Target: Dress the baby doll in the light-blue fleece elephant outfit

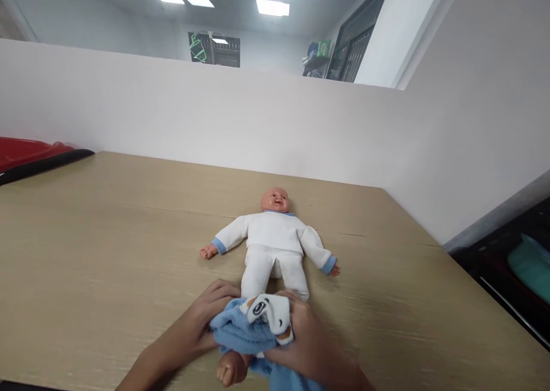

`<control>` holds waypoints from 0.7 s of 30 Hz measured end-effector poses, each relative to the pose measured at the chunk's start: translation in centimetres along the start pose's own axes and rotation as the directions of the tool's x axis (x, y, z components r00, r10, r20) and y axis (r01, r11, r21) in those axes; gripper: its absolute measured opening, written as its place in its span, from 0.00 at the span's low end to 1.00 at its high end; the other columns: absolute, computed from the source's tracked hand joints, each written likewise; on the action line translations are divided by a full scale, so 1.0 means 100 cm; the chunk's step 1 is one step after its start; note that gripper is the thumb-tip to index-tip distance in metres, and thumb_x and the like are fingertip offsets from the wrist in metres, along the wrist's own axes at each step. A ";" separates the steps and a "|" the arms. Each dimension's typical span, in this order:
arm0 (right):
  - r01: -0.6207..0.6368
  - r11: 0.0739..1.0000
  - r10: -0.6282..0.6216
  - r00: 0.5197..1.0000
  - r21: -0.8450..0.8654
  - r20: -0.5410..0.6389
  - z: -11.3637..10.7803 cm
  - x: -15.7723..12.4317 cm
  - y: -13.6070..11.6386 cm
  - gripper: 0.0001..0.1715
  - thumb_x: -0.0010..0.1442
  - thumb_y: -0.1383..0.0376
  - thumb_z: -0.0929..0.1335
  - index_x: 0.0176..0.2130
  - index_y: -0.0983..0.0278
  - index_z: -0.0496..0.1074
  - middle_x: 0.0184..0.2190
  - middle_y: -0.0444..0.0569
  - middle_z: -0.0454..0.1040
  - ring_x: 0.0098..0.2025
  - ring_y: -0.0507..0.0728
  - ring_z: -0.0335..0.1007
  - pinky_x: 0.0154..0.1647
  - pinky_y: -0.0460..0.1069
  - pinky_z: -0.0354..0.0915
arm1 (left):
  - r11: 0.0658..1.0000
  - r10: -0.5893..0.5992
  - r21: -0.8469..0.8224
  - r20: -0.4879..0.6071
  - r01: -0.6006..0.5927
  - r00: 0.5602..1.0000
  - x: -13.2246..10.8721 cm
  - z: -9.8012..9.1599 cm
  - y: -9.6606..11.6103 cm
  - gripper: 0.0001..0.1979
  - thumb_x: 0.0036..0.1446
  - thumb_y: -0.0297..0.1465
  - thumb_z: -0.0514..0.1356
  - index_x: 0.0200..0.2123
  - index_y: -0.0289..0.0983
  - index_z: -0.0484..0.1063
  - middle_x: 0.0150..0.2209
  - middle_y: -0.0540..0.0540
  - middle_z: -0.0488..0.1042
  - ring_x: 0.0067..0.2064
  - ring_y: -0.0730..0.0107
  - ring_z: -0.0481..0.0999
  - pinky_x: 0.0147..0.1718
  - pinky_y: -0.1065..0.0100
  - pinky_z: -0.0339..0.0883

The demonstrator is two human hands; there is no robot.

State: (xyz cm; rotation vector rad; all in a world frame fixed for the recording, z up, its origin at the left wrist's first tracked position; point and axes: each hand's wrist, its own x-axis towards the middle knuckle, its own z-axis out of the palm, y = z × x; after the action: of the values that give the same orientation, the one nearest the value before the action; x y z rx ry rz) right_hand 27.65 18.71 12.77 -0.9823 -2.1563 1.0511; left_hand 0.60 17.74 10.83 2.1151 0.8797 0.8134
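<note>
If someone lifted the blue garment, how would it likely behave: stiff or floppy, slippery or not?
The blue garment would probably flop and sag, as it bunches softly between the left hand and right hand. Its fuzzy-looking surface suggests little slipping.

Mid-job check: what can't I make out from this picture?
All in the head view:
- The doll's second foot: hidden behind the right hand and the blue plush cloth.
- The cloth's lower end: cut off by the bottom edge.
- Where the left hand's fingers touch the cloth's far side: hidden by its folds.
- The red object: cut off by the left edge.
</note>
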 end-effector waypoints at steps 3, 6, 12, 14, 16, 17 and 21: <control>-0.077 0.980 0.055 0.991 0.184 0.124 -0.019 0.013 0.003 0.23 0.51 0.59 0.80 0.48 0.56 0.82 0.47 0.48 0.84 0.51 0.69 0.81 0.56 0.56 0.76 | 0.997 -0.014 -0.079 0.038 0.017 0.999 0.011 -0.007 -0.002 0.19 0.68 0.50 0.61 0.38 0.40 0.77 0.45 0.43 0.77 0.49 0.56 0.73 0.51 0.62 0.66; -0.188 0.959 0.161 0.977 0.210 0.142 -0.028 0.022 0.015 0.32 0.44 0.57 0.83 0.50 0.58 0.82 0.46 0.49 0.85 0.49 0.69 0.82 0.51 0.55 0.78 | 0.976 -0.074 -0.201 0.030 0.078 0.997 0.022 -0.007 -0.001 0.23 0.66 0.52 0.63 0.31 0.37 0.75 0.42 0.44 0.74 0.46 0.57 0.72 0.48 0.63 0.66; -0.043 0.986 0.017 0.987 0.160 0.161 -0.032 0.031 0.011 0.29 0.50 0.57 0.81 0.50 0.59 0.82 0.43 0.49 0.85 0.43 0.65 0.82 0.49 0.53 0.77 | 0.922 -0.159 -0.360 -0.021 0.141 0.987 0.028 -0.008 0.002 0.15 0.60 0.43 0.70 0.42 0.37 0.77 0.44 0.46 0.69 0.47 0.59 0.71 0.48 0.64 0.65; 0.049 0.987 -0.084 0.968 0.151 0.235 -0.033 0.034 -0.002 0.21 0.55 0.58 0.78 0.48 0.60 0.83 0.39 0.47 0.85 0.40 0.62 0.82 0.49 0.51 0.77 | 0.905 -0.156 -0.401 -0.004 0.141 0.988 0.026 -0.009 0.000 0.19 0.57 0.44 0.73 0.44 0.38 0.78 0.44 0.46 0.69 0.47 0.59 0.71 0.47 0.64 0.65; 0.113 0.982 -0.150 0.953 0.152 0.264 -0.036 0.037 -0.013 0.27 0.53 0.56 0.79 0.52 0.60 0.82 0.44 0.47 0.85 0.46 0.64 0.82 0.56 0.52 0.74 | 0.873 -0.153 -0.465 0.024 0.146 0.988 0.024 -0.009 -0.005 0.26 0.51 0.46 0.76 0.47 0.38 0.78 0.46 0.46 0.70 0.47 0.58 0.72 0.47 0.64 0.66; 0.126 0.979 -0.164 0.952 0.159 0.257 -0.036 0.038 -0.015 0.32 0.51 0.54 0.80 0.55 0.59 0.81 0.48 0.47 0.84 0.51 0.66 0.81 0.61 0.53 0.72 | 0.854 -0.159 -0.496 0.034 0.154 0.987 0.023 -0.009 -0.008 0.29 0.49 0.47 0.77 0.49 0.38 0.78 0.46 0.46 0.70 0.48 0.57 0.72 0.47 0.64 0.67; 0.018 0.978 -0.064 0.974 0.209 0.216 -0.037 0.036 -0.007 0.37 0.49 0.48 0.82 0.56 0.58 0.82 0.50 0.51 0.84 0.57 0.72 0.78 0.64 0.58 0.72 | 0.809 -0.235 -0.542 0.061 0.230 0.970 0.019 -0.009 -0.026 0.29 0.50 0.43 0.78 0.52 0.38 0.77 0.48 0.44 0.76 0.50 0.54 0.76 0.50 0.61 0.68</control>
State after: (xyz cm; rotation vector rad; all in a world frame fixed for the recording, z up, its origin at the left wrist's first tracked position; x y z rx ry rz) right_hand 27.96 22.84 15.90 -0.7518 -2.1758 1.3889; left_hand 0.11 20.93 9.83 1.4702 0.7760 0.8249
